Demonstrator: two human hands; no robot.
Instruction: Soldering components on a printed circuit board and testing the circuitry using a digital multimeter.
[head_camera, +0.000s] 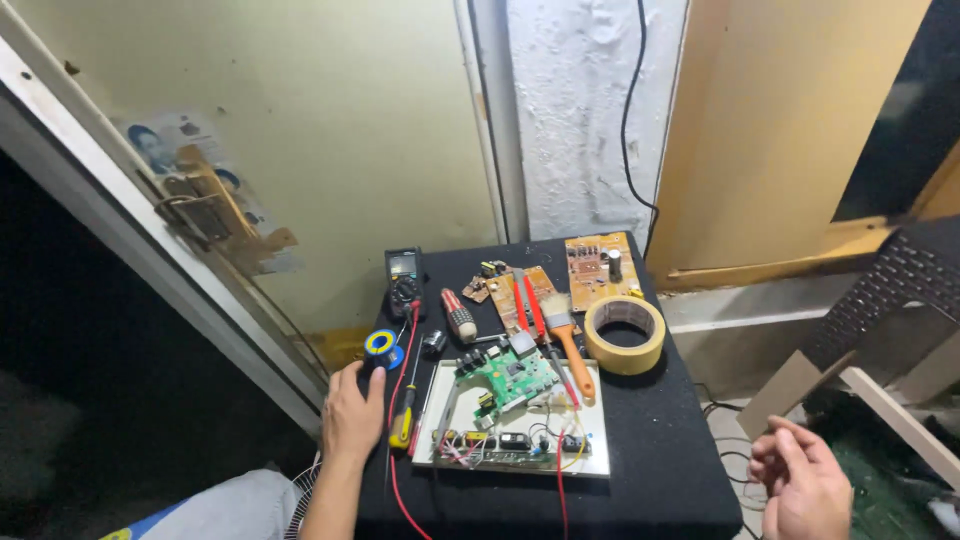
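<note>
Electronics repair set-up on a small black desk (660, 440); work judged at the tool-fetching stage, board not yet touched. Left hand (352, 415) resting at the desk's left edge, fingers curled loosely over a blue-and-yellow solder reel (381, 348), grip not confirmed closed. Right hand (805, 485) off the desk to the right, open, fingers loosely bent, holding nothing. Green circuit board (512, 378) lying on a white tray (596, 440) at desk centre, wires beside it. Yellow screwdriver (403, 425) just right of the left hand. Multimeter (403, 280), brush (570, 350), tape roll (625, 335) behind. Next move judged to call for a firm grasp on the reel and the right hand returning to the tray.
</note>
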